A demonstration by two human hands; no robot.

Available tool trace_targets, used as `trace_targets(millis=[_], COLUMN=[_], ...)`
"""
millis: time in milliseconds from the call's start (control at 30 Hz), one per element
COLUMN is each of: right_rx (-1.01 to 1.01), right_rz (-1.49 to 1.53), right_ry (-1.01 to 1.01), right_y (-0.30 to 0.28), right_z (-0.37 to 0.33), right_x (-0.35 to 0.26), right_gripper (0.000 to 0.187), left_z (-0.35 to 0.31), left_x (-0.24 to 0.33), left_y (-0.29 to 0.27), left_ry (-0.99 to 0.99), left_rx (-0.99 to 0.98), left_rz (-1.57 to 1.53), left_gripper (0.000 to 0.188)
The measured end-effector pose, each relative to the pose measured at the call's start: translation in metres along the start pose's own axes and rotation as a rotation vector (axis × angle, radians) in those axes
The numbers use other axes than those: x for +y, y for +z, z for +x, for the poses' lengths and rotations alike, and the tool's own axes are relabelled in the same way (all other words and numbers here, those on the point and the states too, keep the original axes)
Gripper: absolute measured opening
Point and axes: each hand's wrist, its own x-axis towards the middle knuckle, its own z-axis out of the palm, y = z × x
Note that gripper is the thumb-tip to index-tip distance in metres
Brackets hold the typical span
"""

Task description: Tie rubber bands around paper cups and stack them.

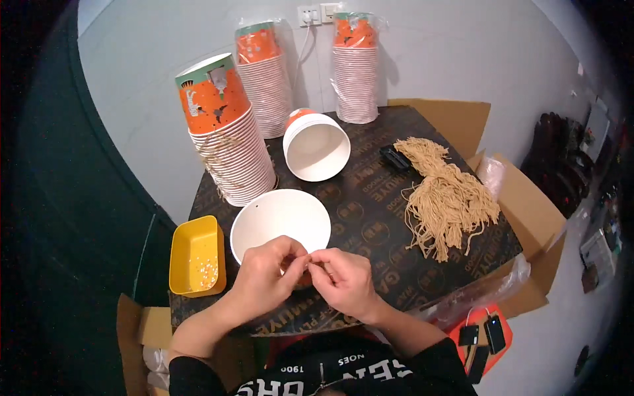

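Note:
A white paper bucket (274,221) sits at the table's near left, its open mouth facing me and a small dark hole near its upper left rim. Over its near edge my left hand (267,270) and my right hand (347,280) come together, fingertips pinched and almost touching. Whatever lies between the fingertips is too small to make out. To the left, a yellow plastic tray (193,247) holds many small white and orange bits. Another paper bucket (317,152), white inside, lies on its side farther back.
A tall stack of orange paper buckets (231,142) with tan cords hanging on it stands at left; two plastic-wrapped stacks (264,82) (355,72) rise behind. Tan cords (449,204) lie at right beside a black object (395,158). Cardboard boxes (528,204) flank the table; a red stool (505,323) holds phones.

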Motion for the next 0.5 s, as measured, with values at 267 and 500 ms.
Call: trace_targets(millis=[267,500], right_rx=[-0.06,-0.105], right_rz=[0.276,0.515], right_ry=[0.329,0.479], right_y=[-0.0017,-0.0028], right_z=[-0.0074,-0.0077], right_x=[-0.0014,0.0038], right_gripper=[0.006,0.012], left_z=[0.0037,0.0016], left_x=[0.0004,-0.0022], left_y=[-0.0005,-0.0021], left_ry=[-0.061,-0.033], left_rx=[-0.021,-0.038], left_rz=[-0.03,-0.07], left_gripper=[0.007,0.007])
